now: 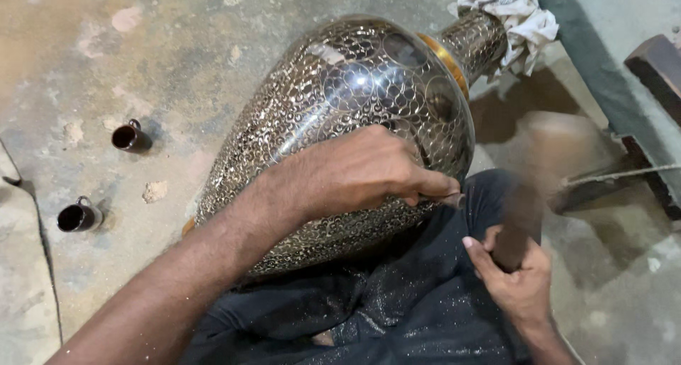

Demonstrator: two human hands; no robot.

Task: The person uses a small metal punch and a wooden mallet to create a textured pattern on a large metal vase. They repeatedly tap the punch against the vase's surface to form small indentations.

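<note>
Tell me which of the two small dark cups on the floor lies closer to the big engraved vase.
The upper cup, which sits nearer the vase. The other cup lies lower and further left, close to the floor's crack, away from the vase's side.

Probably workshop: engraved metal vase (340, 117), dusty floor (106, 67)

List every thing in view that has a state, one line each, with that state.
Large engraved dark metal vase: lying tilted on its side across the person's lap, neck pointing away.
White crumpled cloth: bunched around the vase's neck.
Left hand: resting on the vase, pinching a thin metal tool against its surface.
Right hand: closed around a motion-blurred wooden handle.
Two small dark metal cups: lying on their sides on the floor.
</note>
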